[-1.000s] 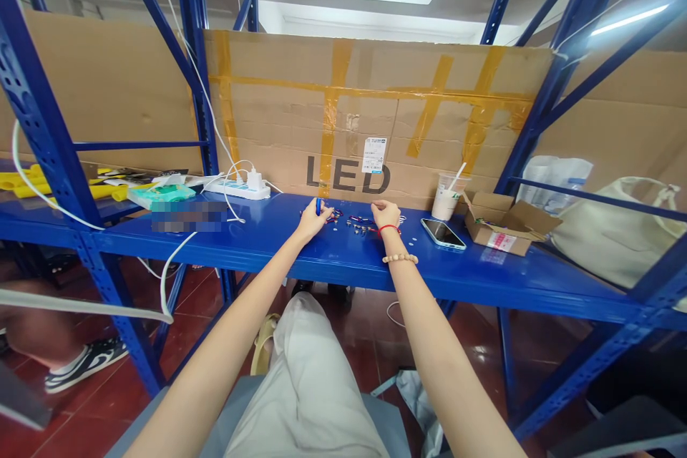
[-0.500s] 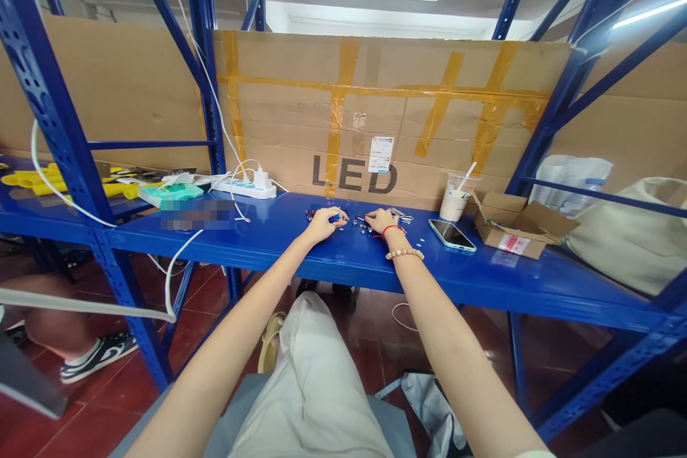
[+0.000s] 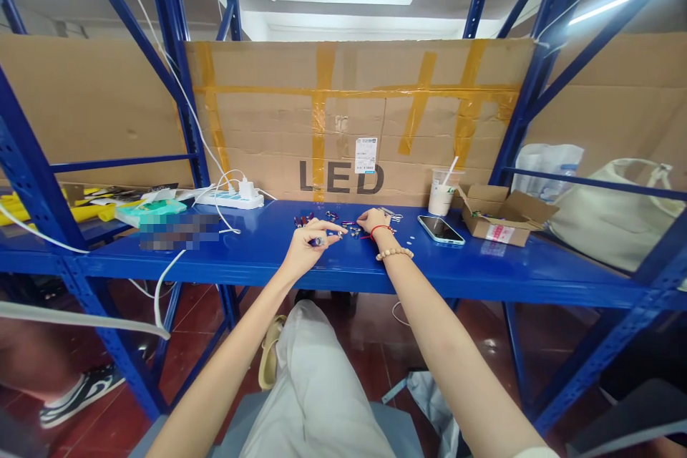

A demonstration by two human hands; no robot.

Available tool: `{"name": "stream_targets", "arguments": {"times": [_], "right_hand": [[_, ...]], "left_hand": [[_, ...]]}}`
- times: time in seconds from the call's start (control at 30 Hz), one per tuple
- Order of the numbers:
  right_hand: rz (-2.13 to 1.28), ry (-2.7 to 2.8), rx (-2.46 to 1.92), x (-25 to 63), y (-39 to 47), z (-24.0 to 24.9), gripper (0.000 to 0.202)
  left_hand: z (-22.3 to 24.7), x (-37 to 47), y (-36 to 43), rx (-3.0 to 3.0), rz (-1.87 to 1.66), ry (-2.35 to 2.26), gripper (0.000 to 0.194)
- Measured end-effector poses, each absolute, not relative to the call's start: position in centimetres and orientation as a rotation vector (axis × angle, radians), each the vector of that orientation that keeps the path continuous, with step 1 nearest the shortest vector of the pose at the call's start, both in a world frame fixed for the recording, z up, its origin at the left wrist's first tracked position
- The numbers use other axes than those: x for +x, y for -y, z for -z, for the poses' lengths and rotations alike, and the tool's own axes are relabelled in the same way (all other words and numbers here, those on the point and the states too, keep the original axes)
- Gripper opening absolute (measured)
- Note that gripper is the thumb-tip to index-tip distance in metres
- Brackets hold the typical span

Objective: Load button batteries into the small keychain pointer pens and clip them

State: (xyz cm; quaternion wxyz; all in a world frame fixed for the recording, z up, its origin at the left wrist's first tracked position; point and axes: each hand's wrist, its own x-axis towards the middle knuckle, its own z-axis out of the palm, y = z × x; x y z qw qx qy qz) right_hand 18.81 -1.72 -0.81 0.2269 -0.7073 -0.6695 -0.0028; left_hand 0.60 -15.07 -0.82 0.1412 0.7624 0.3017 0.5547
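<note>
My left hand [image 3: 310,245] is raised at the front of the blue bench, its fingers curled round a small dark-blue cylinder [image 3: 317,241]. Between its thumb and forefinger shows a tiny shiny piece [image 3: 340,235], too small to name. My right hand [image 3: 374,220] rests low over the bench, fingers bent down and pinched together among small metal parts [image 3: 354,232]; what is in them is hidden. Small dark-red and blue pieces [image 3: 303,219] lie behind my left hand. Thin silvery pieces [image 3: 396,216] lie just beyond my right hand.
Right of my hands are a phone [image 3: 441,230], a cup with a straw [image 3: 443,193], an open cardboard box [image 3: 502,218] and a pale bag [image 3: 617,211]. A power strip [image 3: 236,198] with cables stands left. A taped cardboard panel [image 3: 257,129] closes the back.
My left hand has drawn back toward me and turned, showing the cylinder's end and the tiny piece at its fingertips. My right hand stays over the parts. The view has swung right.
</note>
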Motion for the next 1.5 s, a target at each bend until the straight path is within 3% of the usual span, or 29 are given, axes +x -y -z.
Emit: {"name": "stream_targets", "arguments": {"times": [0.2,0.67,0.8,0.97,1.1,1.23,1.37,1.5], "right_hand": [[-0.031,1.845,-1.932,18.6,1.9,0.7,0.018],[-0.038,1.803,-1.918,17.9,2.7,0.2,0.017],[0.013,1.739,-1.666,17.3,3.4,-0.3,0.022],[-0.022,1.864,-1.368,17.2,4.7,-1.1,0.022],[-0.096,2.096,-1.302,18.4,4.9,-1.3,0.018],[-0.090,2.200,-1.250,19.3,4.0,-2.2,0.015],[-0.104,2.196,-1.102,18.3,3.2,-4.5,0.014],[-0.323,1.968,-0.916,15.5,4.8,-7.3,0.015]], "left_hand": [[1.0,0.7,15.5,2.184,-1.678,-0.702,0.047],[0.2,1.6,13.7,2.226,-1.638,-0.905,0.037],[-0.8,1.8,11.4,2.273,-1.576,-0.942,0.037],[-0.4,0.7,8.3,2.625,-1.181,-1.163,0.014],[0.4,0.4,7.2,3.163,-0.605,-1.324,0.015],[0.1,0.8,6.4,3.640,-0.205,-1.127,0.019],[-0.7,0.2,4.5,3.762,-0.230,-1.078,0.017],[0.2,-1.0,2.4,3.691,-0.267,-0.992,0.016]]}}
